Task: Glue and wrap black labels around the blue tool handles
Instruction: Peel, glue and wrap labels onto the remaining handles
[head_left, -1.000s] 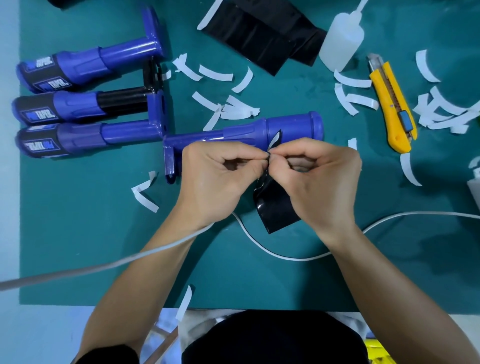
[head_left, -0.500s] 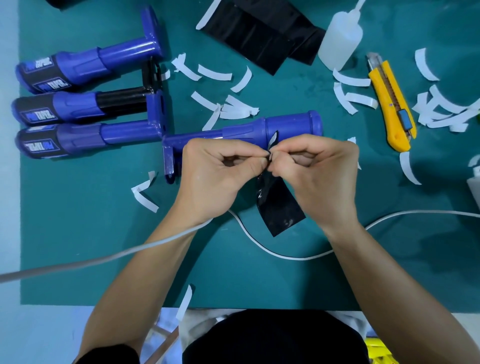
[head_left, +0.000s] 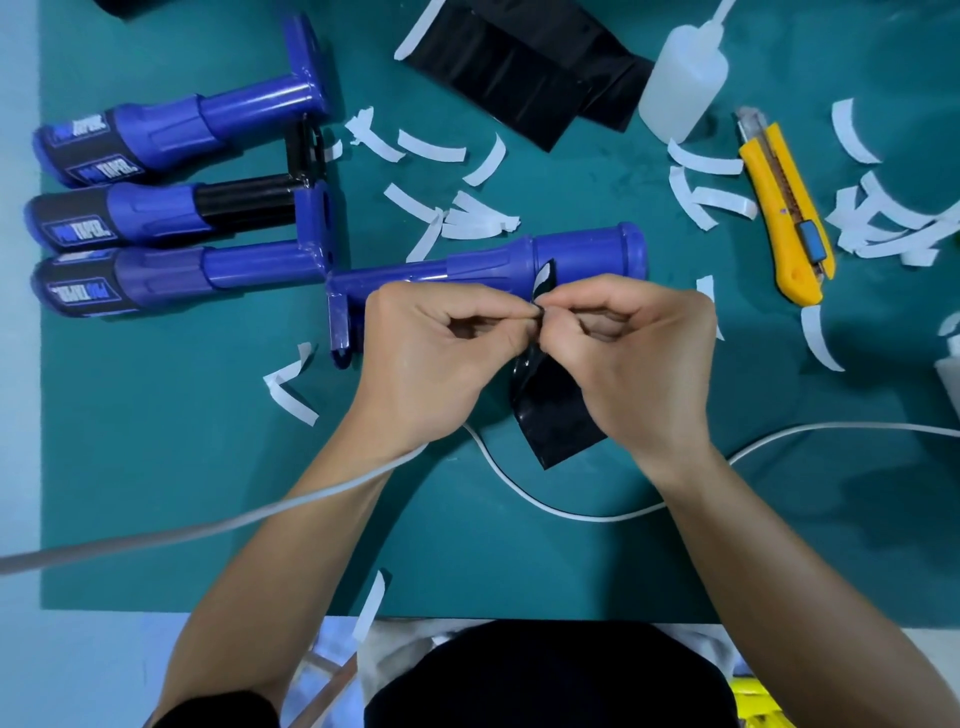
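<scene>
A black label (head_left: 553, 410) hangs between my hands above the green mat (head_left: 156, 467). My left hand (head_left: 431, 358) and my right hand (head_left: 639, 358) both pinch its top edge, fingertips meeting, where a small white backing tab sticks up. Just behind my hands lies a blue tool handle (head_left: 519, 260) with no label on it. Three more blue handles (head_left: 156, 208) lie side by side at the far left, each with a black label on its grip end; the middle one also has a black shaft.
More black label sheets (head_left: 519, 57) lie at the top centre beside a white glue bottle (head_left: 680, 88). A yellow utility knife (head_left: 784, 213) lies at the right. Several white backing strips (head_left: 467, 218) are scattered about. A white cable (head_left: 571, 512) crosses the mat under my wrists.
My fingers keep working at the label's top edge; the hanging label has swung slightly. Nothing else has moved.
</scene>
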